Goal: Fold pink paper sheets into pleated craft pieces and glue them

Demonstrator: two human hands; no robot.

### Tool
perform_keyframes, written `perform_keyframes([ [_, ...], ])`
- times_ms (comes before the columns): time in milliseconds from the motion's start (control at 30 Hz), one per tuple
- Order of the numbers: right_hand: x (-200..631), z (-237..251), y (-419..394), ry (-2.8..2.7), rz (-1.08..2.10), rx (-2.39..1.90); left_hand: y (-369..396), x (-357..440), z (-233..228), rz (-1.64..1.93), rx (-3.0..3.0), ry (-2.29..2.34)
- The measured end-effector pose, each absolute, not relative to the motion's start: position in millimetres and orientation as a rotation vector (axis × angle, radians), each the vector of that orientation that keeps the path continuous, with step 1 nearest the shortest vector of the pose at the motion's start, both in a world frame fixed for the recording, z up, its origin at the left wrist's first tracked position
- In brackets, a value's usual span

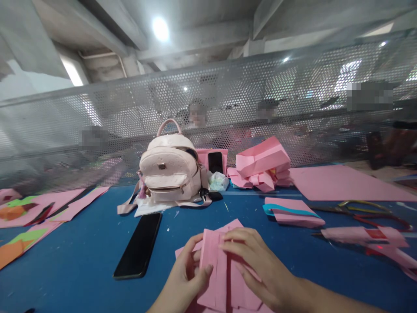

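- At the far left of the smooth blue tabletop (81,252), flat pink paper sheets (70,208) lie overlapping, with green and orange paper pieces (11,254) on them.
- Next comes a large black rectangular smartphone (138,248), lying flat and slanted, its dark screen up.
- Behind it, a small cream backpack (166,169) with a looped handle stands upright before a grey perforated metal screen (130,113).
- The left hand (184,280) grasps a narrow folded pink paper piece (220,269), thumb on the front, fingers curled behind; the piece is at the near centre, over more pink paper.
- Beyond the hands, a smaller dark phone (215,163) leans upright behind a crumpled translucent plastic bag (218,181).
- The right hand (260,261) lies across the paper, fingers bent and fingertips touching the folded piece's right side; I cannot tell whether they grip it.
- Further back sits a heap of creased pink paper (262,158), and nearer, a flat pink paper packet (296,217) with a bright blue band.
- At the far right, a broad pink sheet (352,184) lies behind open-handled metal scissors (361,208) and a pink glue gun (358,234) with a dark nozzle pointing left.
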State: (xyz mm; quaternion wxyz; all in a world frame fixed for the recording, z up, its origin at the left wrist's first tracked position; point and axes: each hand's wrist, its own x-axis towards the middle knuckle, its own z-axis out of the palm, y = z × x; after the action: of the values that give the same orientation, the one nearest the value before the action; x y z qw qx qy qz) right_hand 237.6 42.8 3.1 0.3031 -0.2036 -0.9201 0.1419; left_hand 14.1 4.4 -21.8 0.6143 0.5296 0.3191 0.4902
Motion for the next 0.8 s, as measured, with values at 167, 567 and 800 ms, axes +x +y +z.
perform_keyframes([
  [167, 234, 1, 48, -2.131, 0.754, -0.71, 3, 14, -26, 1.053, 1.237, 0.725],
  [567, 229, -10, 63, -2.027, 1.123, -0.716, 3, 10, -27, 0.952, 1.241, 0.753],
  [800, 231, -6, 61, -2.028, 1.15, -0.713, 3, 10, -23, 0.929, 1.256, 0.784],
])
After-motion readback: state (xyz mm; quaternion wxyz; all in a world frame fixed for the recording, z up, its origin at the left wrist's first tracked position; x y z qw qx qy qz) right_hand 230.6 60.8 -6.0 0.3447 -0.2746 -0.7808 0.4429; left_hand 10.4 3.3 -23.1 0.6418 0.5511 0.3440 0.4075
